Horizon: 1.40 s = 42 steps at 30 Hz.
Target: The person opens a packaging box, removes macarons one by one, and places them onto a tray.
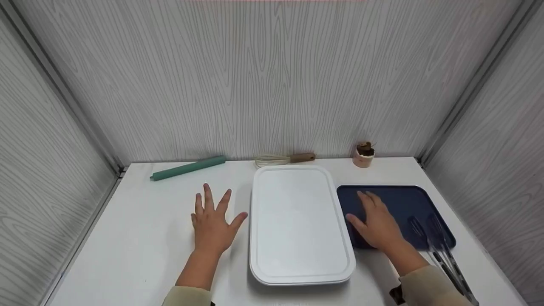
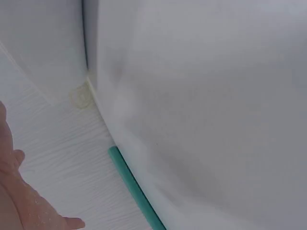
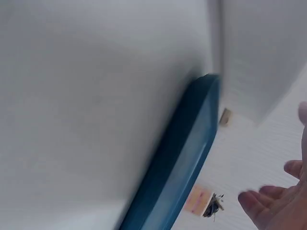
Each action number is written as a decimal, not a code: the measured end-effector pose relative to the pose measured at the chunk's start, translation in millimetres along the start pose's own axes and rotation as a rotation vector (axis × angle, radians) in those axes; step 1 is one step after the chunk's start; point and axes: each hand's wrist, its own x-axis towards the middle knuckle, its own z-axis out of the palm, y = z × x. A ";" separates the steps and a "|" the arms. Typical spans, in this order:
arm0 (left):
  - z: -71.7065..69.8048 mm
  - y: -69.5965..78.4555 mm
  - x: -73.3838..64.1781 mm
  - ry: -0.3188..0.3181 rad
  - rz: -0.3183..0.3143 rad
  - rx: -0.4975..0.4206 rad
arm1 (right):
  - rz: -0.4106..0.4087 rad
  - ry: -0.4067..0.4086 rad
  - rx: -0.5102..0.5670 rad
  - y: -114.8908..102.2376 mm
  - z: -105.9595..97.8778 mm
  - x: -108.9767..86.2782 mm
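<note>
A white lidded box point(image 1: 299, 225) with rounded corners lies lengthwise in the middle of the white table. Left of it, my left hand point(image 1: 214, 229) is held with fingers spread, touching nothing that I can make out. On the other side, my right hand point(image 1: 376, 225) hovers over the dark blue tray point(image 1: 399, 195), fingers extended and thumb toward the box. The left wrist view shows part of the left hand point(image 2: 24, 196) at its lower left edge. In the right wrist view the right hand point(image 3: 280, 201) is apart from the blue tray point(image 3: 177, 167).
A green rolling pin point(image 1: 189, 168) lies at the back left. Behind the box is a whisk point(image 1: 301, 157) with a wooden handle. A small potted plant point(image 1: 364, 156) stands at the back right. Utensils with dark handles point(image 1: 452, 265) lie across the tray's right side.
</note>
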 end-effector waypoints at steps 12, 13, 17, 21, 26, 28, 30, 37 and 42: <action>14.5 22.5 -11.6 -0.204 -0.177 -0.434 | 0.120 -0.055 0.367 -32.5 1.7 -1.0; 15.4 23.8 -11.9 -0.217 -0.186 -0.442 | 0.122 -0.055 0.375 -32.9 2.1 -0.5; 18.6 28.4 -12.6 -0.244 -0.189 -0.445 | 0.139 -0.062 0.399 -33.1 5.0 1.3; 19.1 31.1 -14.3 -0.247 -0.175 -0.446 | 0.159 -0.065 0.408 -35.5 6.6 1.1; 19.0 33.3 -14.8 -0.248 -0.203 -0.479 | 0.193 -0.078 0.387 -38.2 6.2 1.5; 18.8 34.4 -14.3 -0.241 -0.216 -0.491 | 0.213 -0.085 0.373 -38.5 6.0 1.8; 18.9 35.5 -13.4 -0.236 -0.232 -0.502 | 0.233 -0.087 0.363 -39.4 5.3 1.8; 19.0 36.7 -9.3 -0.226 -0.282 -0.517 | 0.264 -0.072 0.356 -41.9 4.3 0.6; 17.7 36.9 -6.8 -0.230 -0.336 -0.526 | 0.272 -0.069 0.378 -45.0 3.4 -0.1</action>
